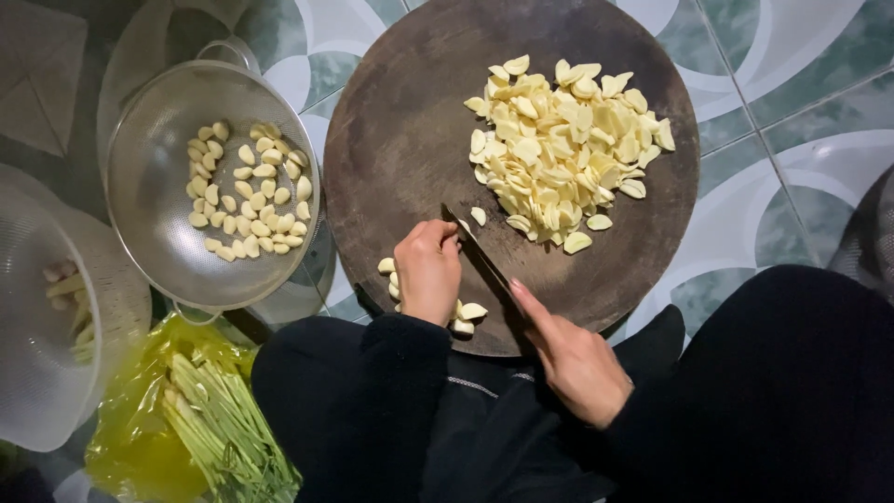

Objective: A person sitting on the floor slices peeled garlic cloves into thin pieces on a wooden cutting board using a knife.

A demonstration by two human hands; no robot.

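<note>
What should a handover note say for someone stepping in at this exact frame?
Left hand: fist down on whole garlic cloves at the near edge of the round cutting board.
Right hand: grips the knife, forefinger along its spine, blade beside the left hand.
Done: a large pile of sliced garlic lies on the board's far right.
Left: the cloves under the hand, plus peeled cloves in the metal colander.

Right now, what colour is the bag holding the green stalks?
Translucent yellow; the bag shows best at lower left in the head view.
</note>
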